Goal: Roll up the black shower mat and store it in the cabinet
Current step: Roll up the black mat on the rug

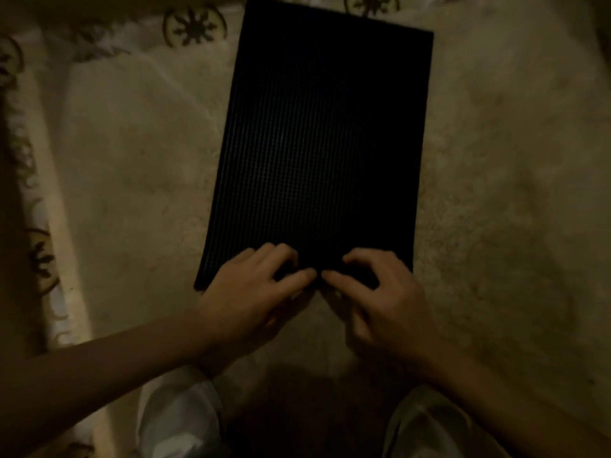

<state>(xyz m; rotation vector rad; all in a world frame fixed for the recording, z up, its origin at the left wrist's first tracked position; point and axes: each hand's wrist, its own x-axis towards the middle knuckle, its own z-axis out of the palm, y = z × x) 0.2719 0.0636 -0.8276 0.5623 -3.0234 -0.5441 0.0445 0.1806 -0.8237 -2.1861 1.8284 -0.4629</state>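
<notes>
The black shower mat lies flat on a pale carpet, long side running away from me, with a fine ribbed grid on top. Both hands rest on its near edge. My left hand has its fingers curled over the near-left part of that edge. My right hand grips the near-right part, thumb tips almost touching in the middle. The near edge looks slightly curled up under the fingers. No cabinet is in view.
The cream carpet has a dark ornamental border along the left and top. My knees in light trousers sit at the bottom of the view. The light is dim.
</notes>
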